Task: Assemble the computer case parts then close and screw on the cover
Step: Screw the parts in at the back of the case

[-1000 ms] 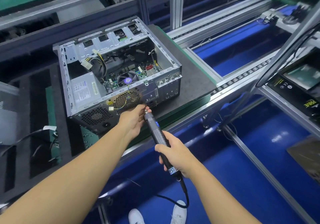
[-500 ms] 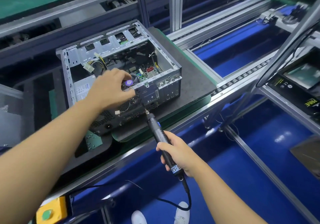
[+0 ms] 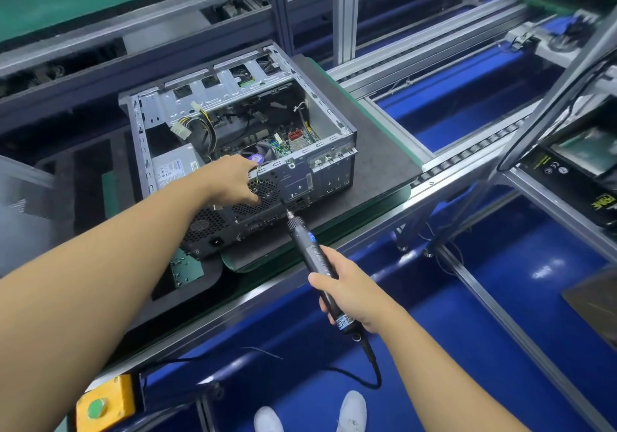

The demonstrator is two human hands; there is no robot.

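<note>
One head-worn wide-angle camera, looking forward and down.

We look from standing height over the near edge of the desk (image 3: 377,151), pitched so steeply that our shoes (image 3: 352,411) show at the bottom edge. Our forearms run in from the lower corners. The open computer case (image 3: 187,101) lies at arm's reach, left of centre in the upper half, and the electric screwdriver (image 3: 315,261) sits just below frame centre. Rails bow near the frame edges.
</note>
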